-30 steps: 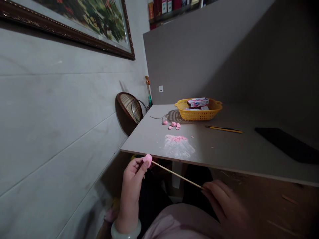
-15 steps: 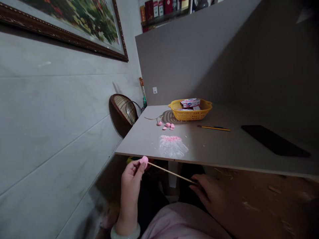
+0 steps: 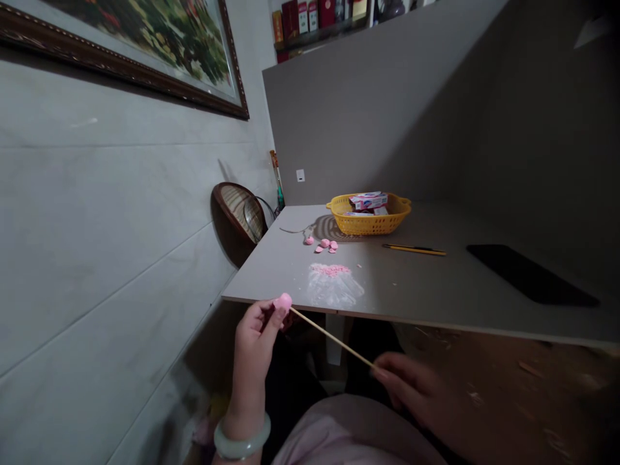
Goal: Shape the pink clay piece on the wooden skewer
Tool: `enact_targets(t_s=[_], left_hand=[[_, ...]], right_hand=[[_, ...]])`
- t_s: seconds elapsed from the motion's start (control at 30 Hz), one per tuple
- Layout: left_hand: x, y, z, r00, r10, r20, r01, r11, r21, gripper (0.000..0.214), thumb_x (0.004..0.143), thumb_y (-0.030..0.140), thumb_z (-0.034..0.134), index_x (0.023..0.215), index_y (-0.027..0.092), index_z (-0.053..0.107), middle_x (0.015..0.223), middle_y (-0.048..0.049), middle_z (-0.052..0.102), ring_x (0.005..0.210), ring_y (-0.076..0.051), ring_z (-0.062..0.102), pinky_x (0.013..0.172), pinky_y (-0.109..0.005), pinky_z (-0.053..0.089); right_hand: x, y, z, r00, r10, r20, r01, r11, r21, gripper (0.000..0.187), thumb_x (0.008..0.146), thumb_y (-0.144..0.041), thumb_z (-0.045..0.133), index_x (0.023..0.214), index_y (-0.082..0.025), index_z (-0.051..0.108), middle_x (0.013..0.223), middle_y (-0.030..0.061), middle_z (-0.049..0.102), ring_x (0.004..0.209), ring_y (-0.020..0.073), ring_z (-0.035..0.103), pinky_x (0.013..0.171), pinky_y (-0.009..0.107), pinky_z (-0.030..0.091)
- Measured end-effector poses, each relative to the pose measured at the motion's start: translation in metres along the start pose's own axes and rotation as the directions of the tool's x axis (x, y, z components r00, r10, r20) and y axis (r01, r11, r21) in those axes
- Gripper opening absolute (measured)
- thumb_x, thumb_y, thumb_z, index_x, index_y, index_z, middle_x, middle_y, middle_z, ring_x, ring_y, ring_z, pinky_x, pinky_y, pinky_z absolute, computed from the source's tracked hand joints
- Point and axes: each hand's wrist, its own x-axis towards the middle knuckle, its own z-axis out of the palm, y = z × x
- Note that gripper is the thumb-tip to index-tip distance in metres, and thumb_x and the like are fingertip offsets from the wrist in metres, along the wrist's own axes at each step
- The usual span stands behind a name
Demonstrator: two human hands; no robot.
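Observation:
My left hand pinches a small pink lump stuck on the far end of a thin wooden skewer, just below the front edge of the grey table. My right hand, blurred and in shadow, holds the skewer's near end between fingertips. On the table lie several small pink pieces and a clear plastic bag with pink crumbs on it.
A yellow basket with small boxes stands at the back of the table. A yellow-and-black pen lies to its right, a dark flat slab farther right. A round wooden-framed object leans on the left wall.
My left hand lifted the pink lump slightly toward the table edge. My right hand shifted a little on the skewer's near end. The view settled slightly.

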Motion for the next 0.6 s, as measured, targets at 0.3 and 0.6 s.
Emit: enact_targets(t_s=[0.3,0.6], left_hand=[[-0.007,-0.01,-0.011,0.998,-0.015,0.058,0.023,0.989,-0.145,0.026,0.075,0.039,0.086,0.087,0.018,0.075,0.075,0.0003,0.072,0.059,-0.009,0.061,0.056,-0.018,0.048],[-0.015,0.004,-0.014,0.982,0.141,0.124,-0.149,0.987,0.058,0.023,0.08,0.03,0.082,0.1,0.02,0.079,0.094,-0.0083,0.08,0.079,-0.02,0.074,0.075,-0.029,0.06]], right_hand=[[-0.01,-0.009,-0.006,0.932,0.149,0.331,-0.235,0.942,0.237,0.044,0.076,-0.065,0.061,0.07,-0.022,0.065,0.047,-0.0075,0.036,0.044,0.0104,0.029,0.045,0.024,0.024],[-0.003,-0.003,-0.011,0.957,-0.244,-0.154,0.163,0.899,-0.407,0.036,0.098,-0.049,0.048,0.098,-0.026,0.075,0.087,0.0066,0.071,0.079,0.0221,0.065,0.073,0.034,0.048]])
